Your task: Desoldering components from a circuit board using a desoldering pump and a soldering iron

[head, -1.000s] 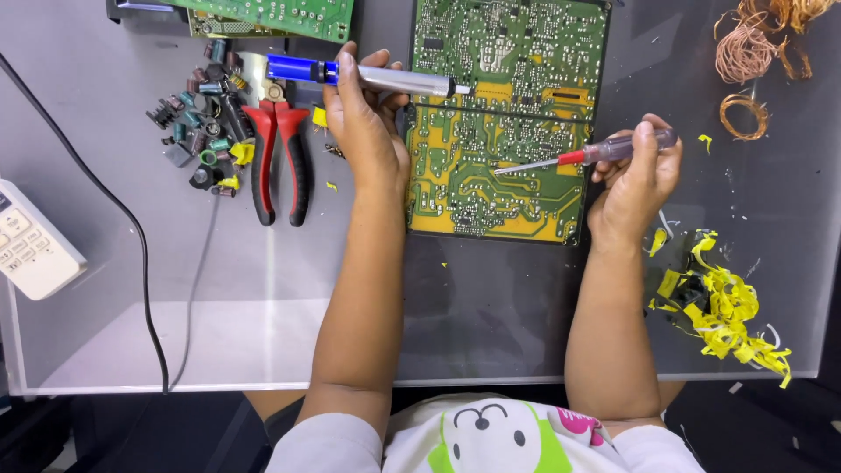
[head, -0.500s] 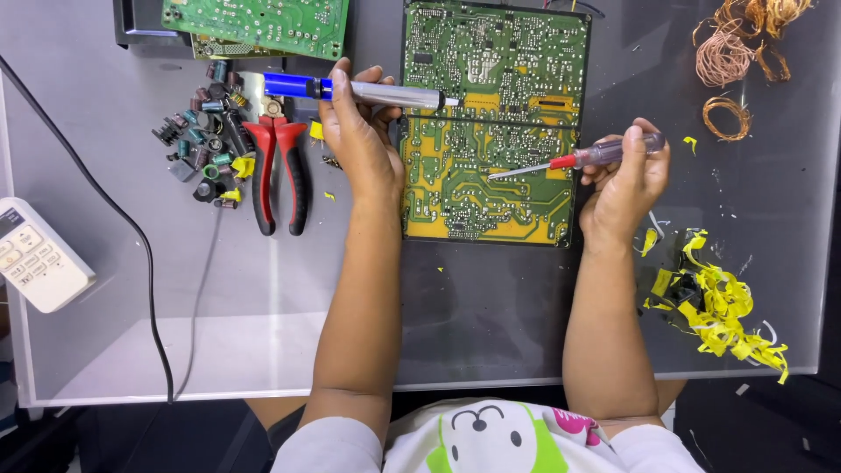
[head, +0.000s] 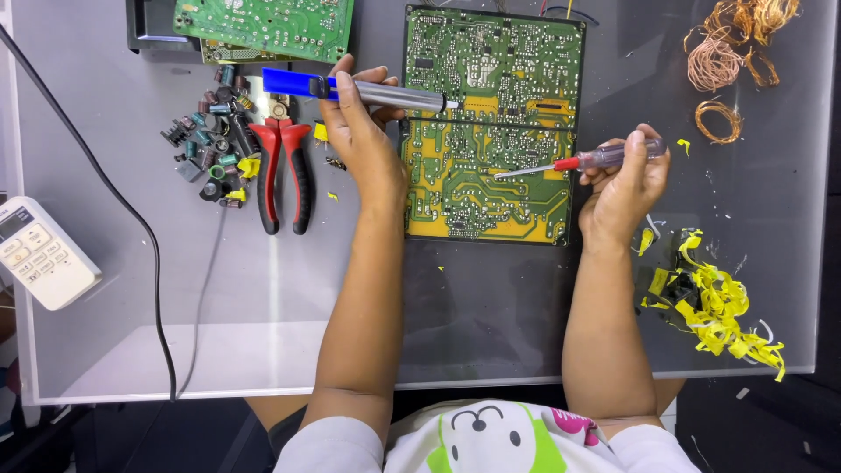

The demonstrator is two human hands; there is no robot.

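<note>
A green and yellow circuit board [head: 491, 166] lies flat on the grey table, solder side up. My left hand [head: 359, 131] grips a soldering iron [head: 350, 88] with a blue handle and grey barrel, its tip over the board's upper middle. My right hand [head: 626, 180] holds a screwdriver [head: 578, 162] with a clear and red handle. Its metal tip rests on the board's middle.
Red-handled pliers [head: 285, 175] and a pile of loose capacitors [head: 210, 131] lie left of the board. A second green board [head: 263, 26] sits at the top left. Copper wire coils [head: 727, 61] are top right, yellow tape scraps [head: 710, 307] lower right, a white remote [head: 39, 254] far left, a black cable [head: 131, 210].
The view has shifted slightly downward and the objects appear a bit lower. Both hands keep their tools on the board; the screwdriver tip stays near the same spot.
</note>
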